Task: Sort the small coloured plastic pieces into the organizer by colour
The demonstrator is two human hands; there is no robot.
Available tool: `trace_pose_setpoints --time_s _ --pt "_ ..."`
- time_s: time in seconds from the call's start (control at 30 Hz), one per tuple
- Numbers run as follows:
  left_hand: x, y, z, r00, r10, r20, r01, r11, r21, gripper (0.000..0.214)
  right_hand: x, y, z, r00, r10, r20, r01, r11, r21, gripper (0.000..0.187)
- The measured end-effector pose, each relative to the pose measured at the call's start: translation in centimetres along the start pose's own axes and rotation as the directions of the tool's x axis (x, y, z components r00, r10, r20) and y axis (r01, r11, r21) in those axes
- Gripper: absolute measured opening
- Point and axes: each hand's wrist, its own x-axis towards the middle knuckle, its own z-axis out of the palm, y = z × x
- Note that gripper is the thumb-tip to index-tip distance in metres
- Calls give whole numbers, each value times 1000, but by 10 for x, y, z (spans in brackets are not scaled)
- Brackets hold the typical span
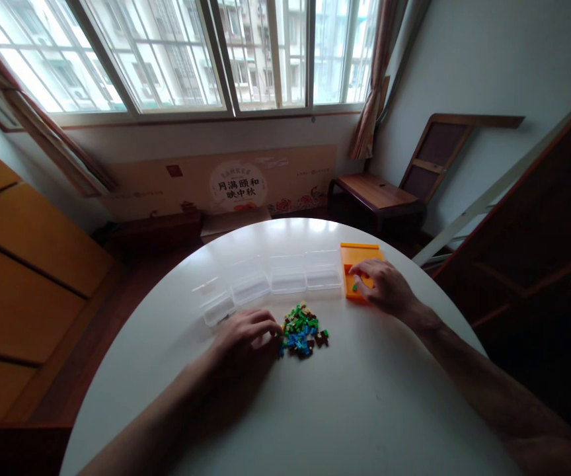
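A pile of small toy building bricks [300, 328] in green, blue, brown and yellow lies on the white round table [315, 410]. At the pile's left edge is my left hand [248, 330], its fingers curled and the thumb and index tips close together; what they pinch, if anything, is too small to make out. My right hand [382, 284] reaches over an orange box [362, 252] with its lid tipped back. Its thumb and index finger are apart. Just below the thumb tip a small green brick [355, 287] shows against the orange; the hand covers part of the box.
Several clear plastic boxes with raised lids, one of them a middle box [288, 284], stand in a curved row left of the orange box. Beyond the table are a wooden chair [379, 192], a printed cardboard panel [166, 182] and a barred window [266, 59].
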Motion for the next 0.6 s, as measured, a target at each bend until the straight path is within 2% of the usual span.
trace_pose_setpoints --time_s 0.23,0.5,0.6 --pt "0 3 -2 1000 -17 4 17 1000 19 16 -2 -8 11 997 5 74 -11 997 73 30" --pt "0 -1 0 1000 6 20 -6 1000 7 15 -4 -11 16 996 -4 91 -8 992 124 39" --pt "1 2 -1 1000 -12 23 12 1000 21 16 -3 -13 15 998 -12 56 7 995 97 39"
